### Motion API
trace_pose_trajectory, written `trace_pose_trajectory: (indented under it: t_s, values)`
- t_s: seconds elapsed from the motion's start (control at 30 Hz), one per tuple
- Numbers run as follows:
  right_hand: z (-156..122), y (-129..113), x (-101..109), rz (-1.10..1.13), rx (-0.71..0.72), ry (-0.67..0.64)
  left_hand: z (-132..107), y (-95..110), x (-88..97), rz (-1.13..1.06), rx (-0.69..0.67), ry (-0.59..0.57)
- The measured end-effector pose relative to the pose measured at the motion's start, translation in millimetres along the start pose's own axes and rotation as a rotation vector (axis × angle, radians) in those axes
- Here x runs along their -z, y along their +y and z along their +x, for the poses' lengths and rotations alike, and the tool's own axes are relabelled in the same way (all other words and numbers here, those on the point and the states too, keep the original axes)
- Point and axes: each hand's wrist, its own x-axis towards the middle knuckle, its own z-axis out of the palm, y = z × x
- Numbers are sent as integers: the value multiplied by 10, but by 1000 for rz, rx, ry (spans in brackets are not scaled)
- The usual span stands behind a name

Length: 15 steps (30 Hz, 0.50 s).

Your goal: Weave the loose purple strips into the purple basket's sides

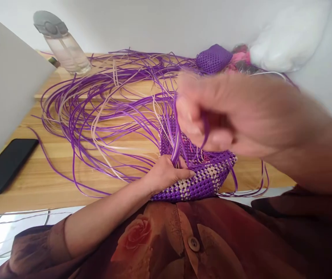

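A half-woven basket (203, 180) of purple and cream plastic strips rests at the near edge of the wooden table (52, 166), against my body. My left hand (167, 174) grips its left side, thumb on the checkered wall. My right hand (230, 114) is raised close to the camera, blurred, fingers pinched on a purple strip (205, 130) that runs down to the basket. Long loose purple and cream strips (102, 104) fan out from the basket across the table to the left and back.
A black phone (6, 166) lies at the table's left edge. A clear water bottle (63, 44) with a grey lid stands at the back left. A finished purple woven piece (214, 58), pink material and a white bag (290, 37) sit at the back right.
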Motion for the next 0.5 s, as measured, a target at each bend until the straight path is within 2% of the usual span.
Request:
trace_pose_trajectory:
  t_s: [0.03,0.07,0.13,0.2,0.3,0.37,0.43,0.5]
  values:
    - [47,-65,-15,57,29,-3,-9,3,1,11,-5,-18]
    - [88,-77,-18,45,47,-76,-16,-2,2,21,0,-6]
    - [137,56,7,-157,22,-263,-21,-37,3,28,-1,42]
    - [121,316,51,-455,-67,-382,-11,-88,1,3,-36,61]
    - [10,649,86,-923,-68,-378,14,-129,-3,-35,-86,-18]
    - [-39,679,71,-1108,-17,-363,21,-114,-2,-35,-71,-34]
    - [9,503,46,-1036,3,-361,17,-83,2,-9,-40,-1]
    - [171,152,43,-722,58,-266,12,-59,3,5,1,5]
